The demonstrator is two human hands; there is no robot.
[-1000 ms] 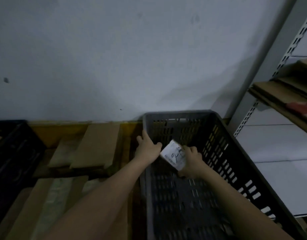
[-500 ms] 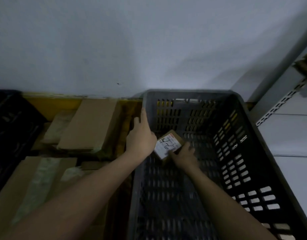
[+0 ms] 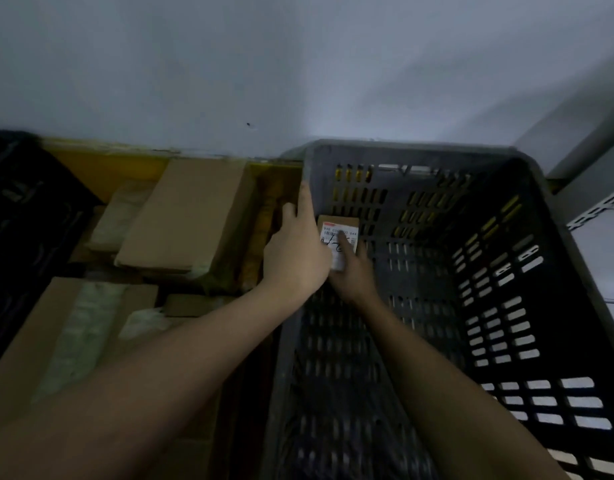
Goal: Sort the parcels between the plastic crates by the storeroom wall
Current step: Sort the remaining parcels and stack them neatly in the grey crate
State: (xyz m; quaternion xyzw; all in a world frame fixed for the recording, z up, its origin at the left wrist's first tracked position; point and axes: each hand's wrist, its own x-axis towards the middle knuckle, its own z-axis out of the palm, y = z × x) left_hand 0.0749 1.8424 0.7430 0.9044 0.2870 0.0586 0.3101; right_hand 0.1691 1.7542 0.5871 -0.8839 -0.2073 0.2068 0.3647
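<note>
At the far left edge a black crate (image 3: 24, 216) stands against the pale wall (image 3: 229, 64), mostly in shadow. Next to it, an open yellow container (image 3: 101, 168) holds a heap of cardboard parcels: a large flat brown box (image 3: 191, 216) lies tilted on top near the wall, a pale wrapped packet (image 3: 121, 213) sits just beside it, and a long box with a clear plastic strip (image 3: 76, 327) lies nearer the camera. A small brown piece (image 3: 191, 304) lies between them.

The left hand (image 3: 295, 258) reaches forward over these parcels and rests on the left rim of the grey crate (image 3: 527, 237), its index finger stretched along the rim's far corner and the other fingers curled loosely; it grips nothing but the crate edge.

Inside the grey crate, low against its far left corner, sits the small parcel (image 3: 340, 226), a brown box with a white label bearing printed digits and a handwritten mark. The right hand (image 3: 354, 271) is down in the crate with its fingers laid on the label, touching the parcel; whether it grips or only presses cannot be told. At the far right a slotted metal shelf upright (image 3: 600, 206) stands by the wall.
</note>
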